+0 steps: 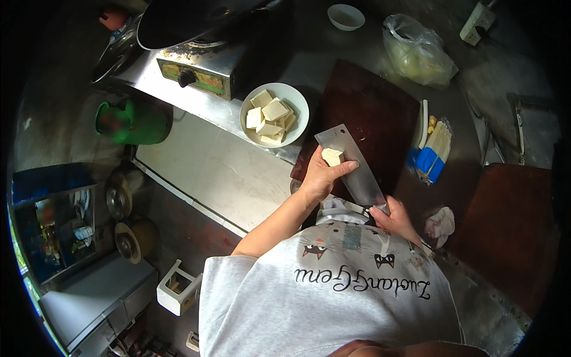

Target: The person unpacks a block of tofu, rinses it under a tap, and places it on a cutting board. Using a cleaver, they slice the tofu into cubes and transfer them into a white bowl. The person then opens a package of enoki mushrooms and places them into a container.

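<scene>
My right hand (pixel 395 216) grips the handle of a cleaver (pixel 362 178). The broad blade lies flat and slants away to the upper left over a dark red cutting board (pixel 372 102). A pale piece of tofu (pixel 332 156) rests on the blade, held by my left hand (pixel 320 174). The left thumb reaches across the blade in front of the piece, and the other fingers are mostly hidden. Left of the board stands a white bowl (pixel 302 100) heaped with several tofu pieces (pixel 272 114). A few small crumbs lie on the board.
A gas stove (pixel 200 73) bearing a wok (pixel 187 22) stands at the upper left. Beyond the board are a small bowl (pixel 346 20) and a filled plastic bag (pixel 417 53). To the right lie a blue-and-clear packet (pixel 433 154) and a cloth (pixel 440 225).
</scene>
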Available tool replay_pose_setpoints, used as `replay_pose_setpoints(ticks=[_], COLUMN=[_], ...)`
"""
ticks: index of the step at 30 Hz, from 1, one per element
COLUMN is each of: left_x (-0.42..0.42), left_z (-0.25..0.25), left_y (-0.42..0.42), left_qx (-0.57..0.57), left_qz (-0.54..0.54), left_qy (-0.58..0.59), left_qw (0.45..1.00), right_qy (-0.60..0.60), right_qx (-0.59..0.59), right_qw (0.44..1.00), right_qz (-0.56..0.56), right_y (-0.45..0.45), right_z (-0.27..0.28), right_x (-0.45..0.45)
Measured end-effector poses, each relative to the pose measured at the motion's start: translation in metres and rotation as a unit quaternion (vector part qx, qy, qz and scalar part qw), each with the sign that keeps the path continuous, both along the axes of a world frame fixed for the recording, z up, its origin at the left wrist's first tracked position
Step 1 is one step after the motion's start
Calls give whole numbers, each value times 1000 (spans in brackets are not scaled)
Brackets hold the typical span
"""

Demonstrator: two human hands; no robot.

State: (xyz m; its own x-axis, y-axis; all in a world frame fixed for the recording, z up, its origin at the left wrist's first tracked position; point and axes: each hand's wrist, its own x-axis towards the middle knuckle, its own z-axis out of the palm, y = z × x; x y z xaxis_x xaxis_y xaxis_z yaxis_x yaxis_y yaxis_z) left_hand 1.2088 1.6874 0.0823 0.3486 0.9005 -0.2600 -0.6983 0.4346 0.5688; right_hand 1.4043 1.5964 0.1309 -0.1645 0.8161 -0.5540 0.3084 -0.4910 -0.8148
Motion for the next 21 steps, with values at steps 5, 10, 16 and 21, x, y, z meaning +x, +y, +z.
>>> replay_pose_setpoints(ticks=[5,10,16,21], left_x=[-18,-50,-96,-122], left_z=[-4,7,23,7], left_y=[6,32,99,105], left_qx=[-42,64,422,491], left_qz=[12,140,187,77], left_qy=[-33,199,625,676], left_qw=[998,968,630,544], right_qy=[129,177,-54,-259], right_qx=[-33,54,97,206], right_qw=[988,964,976,935], right_qz=[-78,-190,-188,-126], right_y=[-4,-7,-4,-8], right_z=[1,-11,-23,-20], right_x=[-4,8,17,7])
